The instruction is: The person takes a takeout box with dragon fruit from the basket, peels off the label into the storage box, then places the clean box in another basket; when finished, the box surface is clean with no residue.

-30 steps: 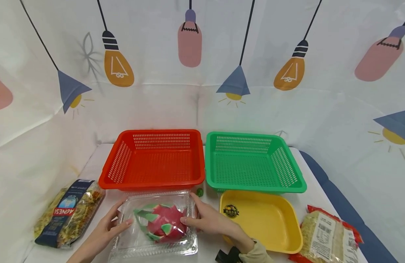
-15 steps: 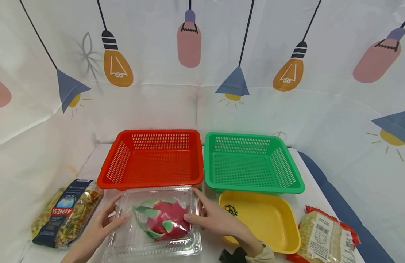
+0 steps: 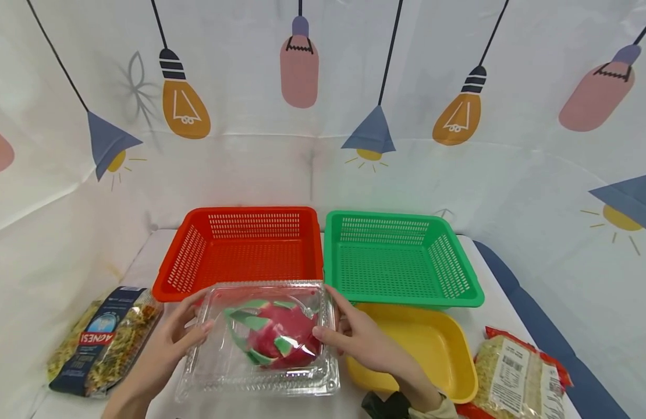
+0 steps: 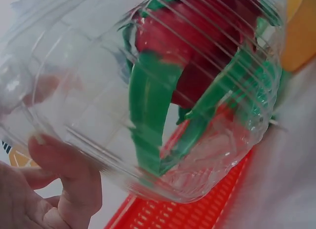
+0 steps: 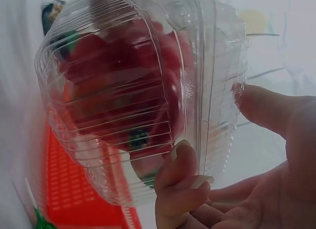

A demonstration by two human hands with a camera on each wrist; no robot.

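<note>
A clear plastic clamshell box [image 3: 213, 366] with a red and green dragon fruit [image 3: 283, 334] inside hangs between both hands, above the table in front of the red basket. My left hand [image 3: 173, 334] grips its left side, thumb on top and fingers round the edge. The right side is gripped by my right hand [image 3: 362, 337], its thumb on the lid near the fruit. In the left wrist view the thumb [image 4: 64, 160] lies against the clear wall. Curled fingers [image 5: 180, 174] hold the box's rim in the right wrist view.
A red basket [image 3: 163, 288] and a green basket [image 3: 404, 299] stand side by side at the back. A yellow tray [image 3: 422, 349] sits before the green one. A pasta bag [image 3: 105, 343] lies left; a red-edged bag of pale food [image 3: 517, 372] lies right.
Both hands have raised the clamshell box off the table and carried it forward and slightly right. Its far edge now overlaps the red basket's front rim in the head view.
</note>
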